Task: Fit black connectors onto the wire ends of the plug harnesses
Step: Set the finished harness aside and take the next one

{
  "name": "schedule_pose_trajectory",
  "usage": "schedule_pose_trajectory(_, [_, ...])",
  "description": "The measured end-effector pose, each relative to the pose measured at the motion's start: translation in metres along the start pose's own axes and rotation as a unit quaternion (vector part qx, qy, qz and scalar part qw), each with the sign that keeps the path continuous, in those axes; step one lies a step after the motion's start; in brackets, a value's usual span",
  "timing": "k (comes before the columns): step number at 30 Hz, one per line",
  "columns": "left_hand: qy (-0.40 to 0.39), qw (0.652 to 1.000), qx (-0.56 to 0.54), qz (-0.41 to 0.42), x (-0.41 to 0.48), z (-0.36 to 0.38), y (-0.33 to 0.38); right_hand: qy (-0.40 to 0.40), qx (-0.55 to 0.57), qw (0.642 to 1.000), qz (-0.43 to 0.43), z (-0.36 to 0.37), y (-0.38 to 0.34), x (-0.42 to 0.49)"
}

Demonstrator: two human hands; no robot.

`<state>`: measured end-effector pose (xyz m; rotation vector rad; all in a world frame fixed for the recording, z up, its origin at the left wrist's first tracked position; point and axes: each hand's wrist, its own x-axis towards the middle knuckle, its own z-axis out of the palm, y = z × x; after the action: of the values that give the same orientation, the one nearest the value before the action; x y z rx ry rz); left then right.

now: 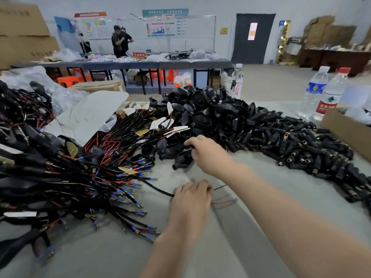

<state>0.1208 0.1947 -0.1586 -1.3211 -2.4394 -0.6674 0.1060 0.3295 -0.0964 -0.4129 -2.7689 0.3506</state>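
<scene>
My left hand (190,199) is closed around a black harness cable (158,189); its thin red and blue wire ends (222,201) stick out to the right of the fist. My right hand (206,153) reaches forward and pinches a black connector shell (180,157) at the near edge of the big shell pile (210,113). A tangled heap of plug harnesses (60,173) with red, black and blue wires covers the left of the grey table (241,227). Small black barrel connectors (301,149) lie heaped on the right.
Two water bottles (325,93) and a cardboard box (349,129) stand at the right edge. Plastic bags (86,113) lie behind the harnesses. Beyond the table are another workbench (140,63), orange stools and two people standing.
</scene>
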Motion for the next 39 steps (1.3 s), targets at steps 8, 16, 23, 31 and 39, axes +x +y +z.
schedule_pose_trajectory(8, [-0.053, 0.998, 0.002, 0.014, 0.000, -0.005, -0.005, -0.130, -0.168, 0.977, -0.020, 0.036, -0.007, 0.026])
schedule_pose_trajectory(16, [-0.111, 0.984, -0.127, 0.050, -0.009, -0.003, -0.011, 0.066, 0.186, 0.952, 0.234, -0.018, 0.055, -0.030])
schedule_pose_trajectory(23, [-0.072, 0.984, -0.158, 0.042, -0.009, -0.003, 0.003, 0.129, 0.567, 0.720, 0.379, -0.017, 0.103, -0.120])
schedule_pose_trajectory(31, [-0.072, 0.978, -0.197, 0.014, -0.009, 0.001, 0.009, 0.108, 0.606, 0.737, 0.279, 0.008, 0.074, -0.136])
schedule_pose_trajectory(39, [-0.033, 0.980, -0.194, -0.007, -0.009, 0.004, 0.011, 0.068, 0.549, 0.807, 0.208, 0.007, 0.048, -0.137])
